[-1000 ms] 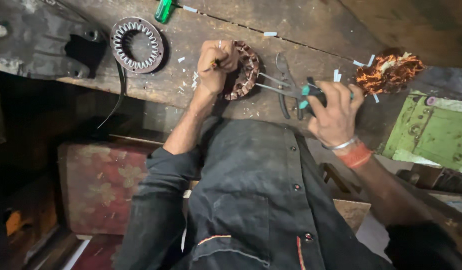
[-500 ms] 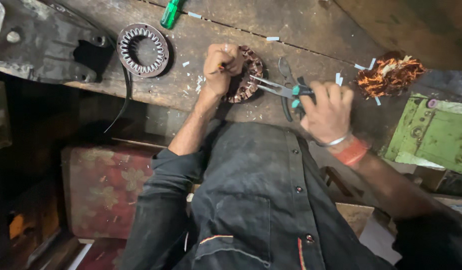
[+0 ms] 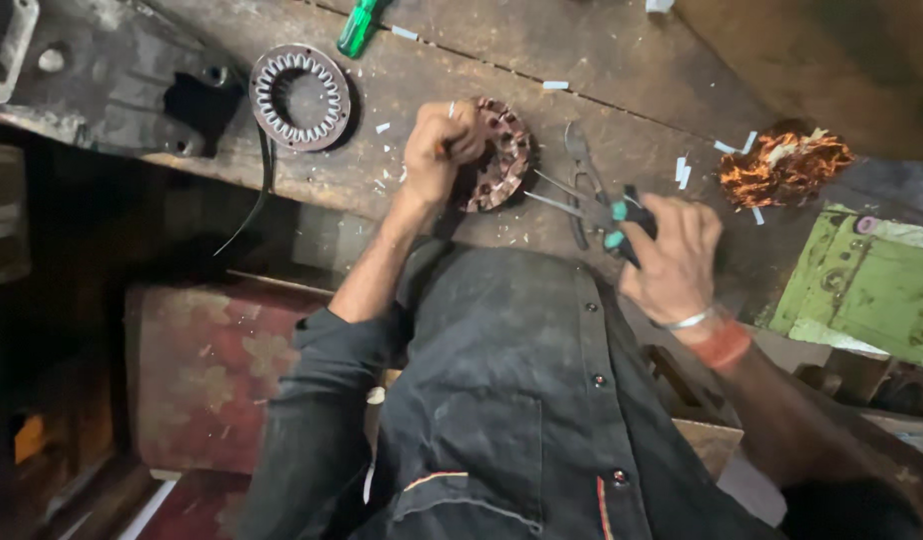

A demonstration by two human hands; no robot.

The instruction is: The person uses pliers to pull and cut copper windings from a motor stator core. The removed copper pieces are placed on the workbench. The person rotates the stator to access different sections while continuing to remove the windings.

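Copper-wound motor ring (image 3: 500,152) sits on the worn wooden counter (image 3: 622,110), just above your dark shirt, tilted up on its edge under your left hand (image 3: 437,150). Your left fingers (image 3: 452,128) are curled tight in a fist over the ring's near rim, pressing something small against it (too hidden to name). Your right hand (image 3: 672,255) is off to the side, fingers wrapped closed around the teal grips of a pair of pliers (image 3: 594,195), whose metal nose points up the counter, close to the ring but apart from it. Further left lies a bare steel ring (image 3: 300,97) with slotted teeth, flat beside a heavy dark metal casting (image 3: 112,75). A green-handled screwdriver (image 3: 358,30) rests at the top edge, and a tangle of pulled copper wire (image 3: 782,168) lies to the right, near a green metal part (image 3: 867,285).
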